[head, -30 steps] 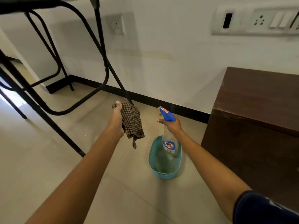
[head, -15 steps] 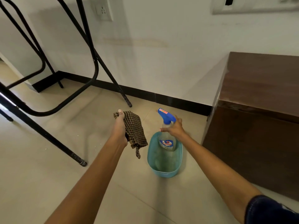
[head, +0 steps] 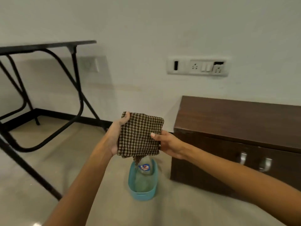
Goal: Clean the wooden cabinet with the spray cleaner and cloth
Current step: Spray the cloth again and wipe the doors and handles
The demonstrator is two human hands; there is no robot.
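The right hand point(head: 169, 144) has let go of the spray cleaner point(head: 145, 167), which now stands in the teal basket point(head: 143, 194) on the floor, at six o'clock below the cloth point(head: 140, 136). Both hands now grasp that folded cloth: the left hand point(head: 116, 137) curls over its top corner, the right pinches its edge. The wooden cabinet point(head: 236, 121) sits at three o'clock. Through the blur I cannot tell if it is sprayed, but wiping probably comes next.

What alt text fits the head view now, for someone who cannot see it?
The left hand and right hand hold a folded brown checked cloth between them, hiding the top of a spray bottle standing in a teal tub on the floor. A dark wooden cabinet stands to the right against the wall.
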